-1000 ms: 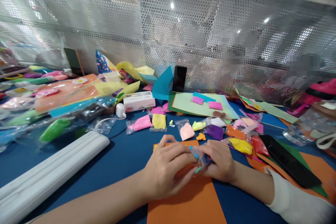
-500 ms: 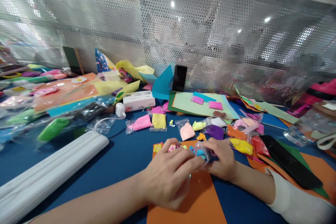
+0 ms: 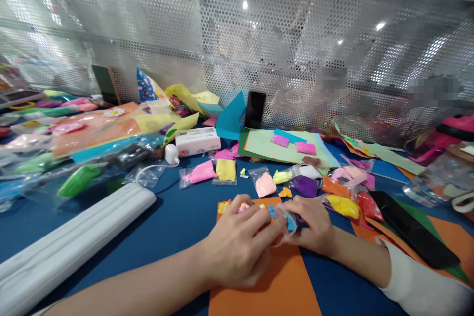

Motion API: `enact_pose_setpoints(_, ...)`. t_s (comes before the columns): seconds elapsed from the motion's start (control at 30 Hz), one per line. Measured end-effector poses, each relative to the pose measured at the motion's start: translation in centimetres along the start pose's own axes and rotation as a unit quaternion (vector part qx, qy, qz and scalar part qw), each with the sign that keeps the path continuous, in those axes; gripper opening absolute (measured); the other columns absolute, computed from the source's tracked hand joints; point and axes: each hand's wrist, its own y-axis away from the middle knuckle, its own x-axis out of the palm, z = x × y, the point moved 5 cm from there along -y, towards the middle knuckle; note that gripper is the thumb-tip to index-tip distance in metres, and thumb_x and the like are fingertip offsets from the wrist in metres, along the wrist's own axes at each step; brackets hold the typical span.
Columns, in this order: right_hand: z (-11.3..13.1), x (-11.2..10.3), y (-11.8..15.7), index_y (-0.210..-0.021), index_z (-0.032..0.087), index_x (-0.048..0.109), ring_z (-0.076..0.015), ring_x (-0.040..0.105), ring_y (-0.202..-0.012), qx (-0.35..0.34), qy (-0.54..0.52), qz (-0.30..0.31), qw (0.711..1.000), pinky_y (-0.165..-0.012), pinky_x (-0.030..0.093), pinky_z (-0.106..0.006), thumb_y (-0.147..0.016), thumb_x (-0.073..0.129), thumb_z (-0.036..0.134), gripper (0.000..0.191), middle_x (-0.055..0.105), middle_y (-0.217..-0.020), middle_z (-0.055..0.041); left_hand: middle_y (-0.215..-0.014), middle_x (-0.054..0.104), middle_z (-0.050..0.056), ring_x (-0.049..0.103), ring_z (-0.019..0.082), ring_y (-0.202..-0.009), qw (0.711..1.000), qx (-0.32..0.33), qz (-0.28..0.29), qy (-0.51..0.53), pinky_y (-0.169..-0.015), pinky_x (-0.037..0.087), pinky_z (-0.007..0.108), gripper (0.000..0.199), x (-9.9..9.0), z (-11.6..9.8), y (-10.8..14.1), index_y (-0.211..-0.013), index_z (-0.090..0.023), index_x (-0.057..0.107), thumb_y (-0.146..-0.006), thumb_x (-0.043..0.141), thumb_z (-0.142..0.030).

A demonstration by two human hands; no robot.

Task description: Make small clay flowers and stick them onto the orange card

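Both my hands meet over an orange sheet of paper (image 3: 266, 281) on the blue table. My left hand (image 3: 240, 242) is closed, its fingertips at a small clear plastic bag (image 3: 291, 222) with blue clay in it. From the other side my right hand (image 3: 313, 224) grips the same bag, its fingers curled and partly hidden. Along the sheet's top edge lie small clay flowers, among them a yellow flower (image 3: 223, 206) and a pink flower (image 3: 243, 207), partly covered by my left hand. A torn bit of orange clay (image 3: 285, 192) rests just beyond the sheet.
Bagged clay lies beyond my hands: pink (image 3: 200, 173), yellow (image 3: 225, 170), peach (image 3: 264, 182) and purple (image 3: 303, 186). A white lamp bar (image 3: 81, 242) crosses the left side. At right lies a black case (image 3: 411, 227). A phone (image 3: 255, 110) stands against the perforated metal screen (image 3: 222, 24).
My hands stay together at the small bag, with slight finger movement. The view has shifted a little, so everything sits slightly further right.
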Motion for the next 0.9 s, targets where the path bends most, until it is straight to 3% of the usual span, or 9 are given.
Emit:
enact_pose_setpoints(0.17,0.4,0.3,0.3,-0.095,0.015,0.055,-0.0119,0.058,-0.057,-0.035,-0.006,0.009,0.999,-0.053,0.043,-0.024,-0.088,0.049,0.044,0.031,0.061,-0.064,-0.0013,-0.069,0.058,0.001,0.051,0.016,-0.059,1.0,0.011,-0.002,-0.028,-0.073,0.032,0.037,0.028,0.2,-0.3,-0.1,-0.096,-0.016,0.055,-0.071,0.044,-0.017)
enact_pose_setpoints(0.33,-0.3,0.0,-0.1,-0.098,0.015,0.055,-0.0116,0.059,-0.058,0.03,0.002,-0.005,1.0,-0.055,0.045,-0.023,-0.082,0.059,0.046,0.035,0.064,-0.069,-0.0021,-0.064,0.059,0.002,0.051,0.016,-0.057,0.998,-0.027,-0.048,-0.04,-0.068,0.03,0.036,0.035,-0.4,0.0,-0.2,-0.105,-0.013,0.052,-0.071,0.044,-0.016)
enact_pose_setpoints(0.63,0.6,-0.4,0.0,-0.095,0.014,0.057,-0.0119,0.061,-0.059,0.003,0.009,-0.008,1.0,-0.056,0.047,-0.022,-0.089,0.05,0.043,0.031,0.064,-0.066,-0.003,-0.056,0.059,0.001,0.051,0.016,-0.045,1.0,0.009,-0.023,-0.002,-0.063,0.034,0.038,0.042,0.0,-0.9,-0.1,-0.108,-0.008,0.05,-0.069,0.041,-0.017)
enact_pose_setpoints(0.77,1.4,-0.4,0.0,-0.096,0.013,0.058,-0.0108,0.059,-0.054,-0.01,0.002,0.003,1.0,-0.052,0.045,-0.022,-0.086,0.054,0.044,0.033,0.062,-0.062,-0.0015,-0.053,0.057,-0.001,0.05,0.015,-0.043,1.0,-0.011,-0.011,0.012,-0.06,0.031,0.036,0.027,0.7,-0.4,-0.1,-0.091,-0.014,0.054,-0.069,0.043,-0.022)
enact_pose_setpoints(0.9,2.3,-0.4,-0.1,-0.097,0.014,0.057,-0.0097,0.057,-0.051,-0.015,-0.005,0.003,1.0,-0.051,0.044,-0.021,-0.088,0.052,0.042,0.03,0.062,-0.061,-0.0004,-0.055,0.059,-0.003,0.051,0.013,-0.047,0.999,-0.008,-0.042,0.02,-0.061,0.029,0.034,0.008,0.9,-0.5,0.0,-0.079,-0.018,0.054,-0.076,0.047,-0.022)
